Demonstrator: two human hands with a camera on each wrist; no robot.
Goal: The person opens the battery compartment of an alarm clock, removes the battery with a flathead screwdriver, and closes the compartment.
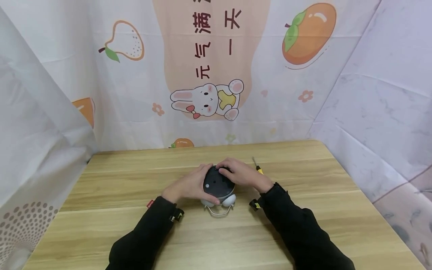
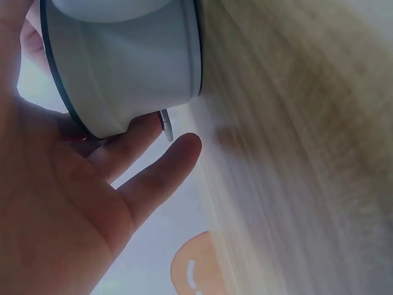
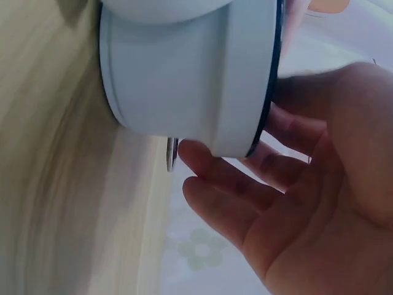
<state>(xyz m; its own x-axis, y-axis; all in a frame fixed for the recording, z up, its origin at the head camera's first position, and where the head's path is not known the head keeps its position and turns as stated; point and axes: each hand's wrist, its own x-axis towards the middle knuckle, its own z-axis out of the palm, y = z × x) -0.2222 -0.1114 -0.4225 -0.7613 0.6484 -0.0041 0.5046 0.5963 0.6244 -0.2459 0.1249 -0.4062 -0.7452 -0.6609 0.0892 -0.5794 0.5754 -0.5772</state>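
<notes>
A white twin-bell alarm clock (image 1: 214,189) lies face down on the table, its black back (image 1: 217,183) upward. The bells (image 1: 229,200) and wire handle (image 1: 218,214) point toward me. My left hand (image 1: 194,184) grips the clock's left side, thumb along the near edge by the bells. From the right, my right hand (image 1: 242,173) holds the far edge, its thumb lying over the black back. Both wrist views show fingers curled at the white case (image 2: 123,67), near a small metal foot (image 3: 172,153).
A screwdriver (image 1: 259,170) with a yellow and black handle lies beyond my right wrist, partly hidden by it. The wooden table (image 1: 128,180) ends at a printed curtain (image 1: 128,93) at the back, with more cloth at both sides.
</notes>
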